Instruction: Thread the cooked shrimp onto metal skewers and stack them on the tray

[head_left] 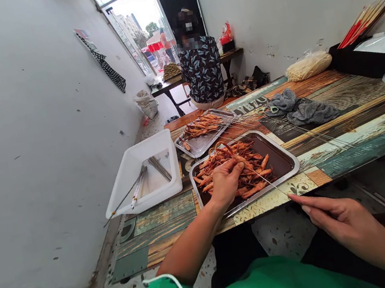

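Note:
My left hand (225, 182) pinches a reddish-brown piece of meat (242, 159) with thin strands, just above a metal tray (292, 160). That tray holds a heap of similar meat pieces (257, 185) in dark liquid. Between the fingertips of my right hand (343, 220), past the table's front edge, is a thin metal skewer (274, 185). It slants up to the left and reaches the piece in my left hand; how deep its tip sits is hidden. Behind stands a second metal tray (198, 149) with loaded skewers (202, 125), their bare shafts pointing right.
At left, a white plastic tub (127, 169) holds metal skewers (160, 168) and tool-like rods. Grey cloths (310, 113), bagged sticks (309, 65) and a black box (351, 60) lie on the table's right. Beyond, a person (202, 72) sits facing another table (165, 87).

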Demonstrator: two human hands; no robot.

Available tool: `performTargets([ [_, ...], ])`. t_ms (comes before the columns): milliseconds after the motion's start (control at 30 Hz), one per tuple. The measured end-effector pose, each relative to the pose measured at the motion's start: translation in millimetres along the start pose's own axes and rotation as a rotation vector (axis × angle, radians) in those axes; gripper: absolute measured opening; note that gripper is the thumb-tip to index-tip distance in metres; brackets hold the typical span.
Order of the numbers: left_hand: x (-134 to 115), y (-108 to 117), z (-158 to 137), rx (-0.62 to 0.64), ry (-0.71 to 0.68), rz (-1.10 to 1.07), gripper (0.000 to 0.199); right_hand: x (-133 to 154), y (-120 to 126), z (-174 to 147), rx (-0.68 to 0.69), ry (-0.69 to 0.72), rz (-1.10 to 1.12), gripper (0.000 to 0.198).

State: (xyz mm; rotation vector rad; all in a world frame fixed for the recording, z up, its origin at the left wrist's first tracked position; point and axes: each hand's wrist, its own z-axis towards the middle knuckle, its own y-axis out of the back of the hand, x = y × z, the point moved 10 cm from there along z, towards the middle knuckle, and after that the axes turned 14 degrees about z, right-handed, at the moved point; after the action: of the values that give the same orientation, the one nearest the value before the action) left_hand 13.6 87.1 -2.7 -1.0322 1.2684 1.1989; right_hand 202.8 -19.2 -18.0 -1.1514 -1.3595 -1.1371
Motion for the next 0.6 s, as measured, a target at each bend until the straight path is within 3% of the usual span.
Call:
performTargets([
  [133, 2, 0, 0, 0.003, 0.027, -0.040, 0.026, -36, -7, -1, 0.015, -0.263, 0.373, 0.050],
  [233, 4, 0, 1, 0.016, 0.022, -0.059, 0.024, -54, -19, -3, 0.077, -0.430, 0.628, 0.046],
  [367, 9, 0, 3, 0.037, 0.041, -0.064, 0.024, -62, -29, -4, 0.180, -0.503, 0.685, 0.044],
  [467, 10, 0, 3, 0.036, 0.050, -0.074, 0.026, -48, -10, 3, 0.064, -0.273, 0.378, 0.044],
  [600, 5, 0, 3, 0.039, 0.034, -0.085, 0.025, 6, -6, -4, 0.008, 0.320, -0.273, 0.032],
])
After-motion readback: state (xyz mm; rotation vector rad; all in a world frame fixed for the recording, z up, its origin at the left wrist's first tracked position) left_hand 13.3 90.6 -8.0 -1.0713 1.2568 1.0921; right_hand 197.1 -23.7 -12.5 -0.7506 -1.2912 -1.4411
